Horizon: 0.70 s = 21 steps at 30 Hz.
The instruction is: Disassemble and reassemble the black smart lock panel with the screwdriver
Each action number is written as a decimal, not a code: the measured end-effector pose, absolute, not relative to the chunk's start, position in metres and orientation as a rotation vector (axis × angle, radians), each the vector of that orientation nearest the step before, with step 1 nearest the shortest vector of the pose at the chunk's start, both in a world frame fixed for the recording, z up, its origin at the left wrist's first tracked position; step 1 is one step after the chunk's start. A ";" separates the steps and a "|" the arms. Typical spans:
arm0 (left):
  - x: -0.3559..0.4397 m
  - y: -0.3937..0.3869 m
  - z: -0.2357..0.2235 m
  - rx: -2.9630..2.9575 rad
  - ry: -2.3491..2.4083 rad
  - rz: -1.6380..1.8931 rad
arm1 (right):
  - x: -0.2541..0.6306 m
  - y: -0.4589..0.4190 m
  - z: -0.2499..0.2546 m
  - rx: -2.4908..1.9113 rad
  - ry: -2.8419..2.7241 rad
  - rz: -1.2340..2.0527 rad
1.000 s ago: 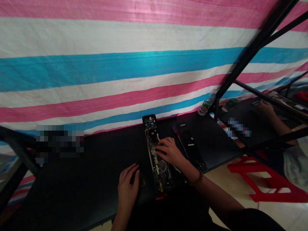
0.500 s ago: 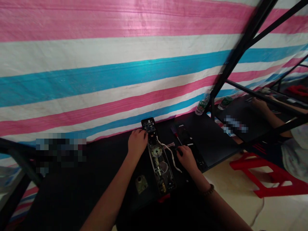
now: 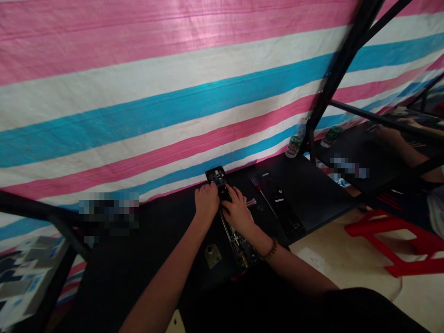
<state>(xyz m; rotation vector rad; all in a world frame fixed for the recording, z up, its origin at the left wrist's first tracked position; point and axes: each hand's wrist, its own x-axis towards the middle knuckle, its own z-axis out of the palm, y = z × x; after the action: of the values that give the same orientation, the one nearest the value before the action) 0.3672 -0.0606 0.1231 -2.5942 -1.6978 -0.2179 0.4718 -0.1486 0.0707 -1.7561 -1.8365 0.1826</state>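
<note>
A long black opened electronic device, resembling a door lock, lies on the black table with a circuit board at its far end. My left hand grips its left edge just below the board, fingers bent. Across its middle reaches my right hand, fingers curled onto the part below the board; whatever lies under them is hidden. Left of the device's near end is a small metal plate. To the right lie a screwdriver, a long black cover panel and a small ring-like part.
Striped sheeting hangs behind the table. A plastic bottle stands at the back right beside a black metal frame post. Right of it, another person's arm rests over a second table; a red stool is below.
My right hand has moved left from the table onto the device. The white cable seen along the device is now hidden. My left hand stays near the board; the view has shifted slightly.
</note>
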 end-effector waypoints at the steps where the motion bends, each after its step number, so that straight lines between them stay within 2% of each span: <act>1: 0.368 -0.062 0.124 -2.585 -1.712 -0.231 | 0.470 -0.146 0.071 -1.781 -1.841 0.193; 10: 0.339 -0.090 0.152 -2.447 -1.977 -0.473 | 0.467 -0.132 0.077 -1.808 -1.644 0.336; 15: 0.305 -0.138 0.109 -2.401 -2.465 -1.196 | 0.465 -0.130 0.088 -1.583 -1.622 0.435; 17: 0.305 -0.160 0.085 -2.313 -2.681 -1.356 | 0.470 -0.129 0.093 -1.515 -1.726 0.439; 19: 0.312 -0.178 0.072 -2.261 -2.814 -1.482 | 0.480 -0.126 0.099 -1.576 -1.765 0.369; 21: 0.323 -0.189 0.079 -2.291 -2.810 -1.655 | 0.492 -0.121 0.104 -1.726 -1.753 0.276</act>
<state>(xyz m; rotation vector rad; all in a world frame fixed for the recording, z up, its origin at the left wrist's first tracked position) 0.3228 -0.1890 0.0791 -2.2912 -2.8103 -1.6554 0.4919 -0.1205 0.1039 -1.7259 -1.7526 0.2763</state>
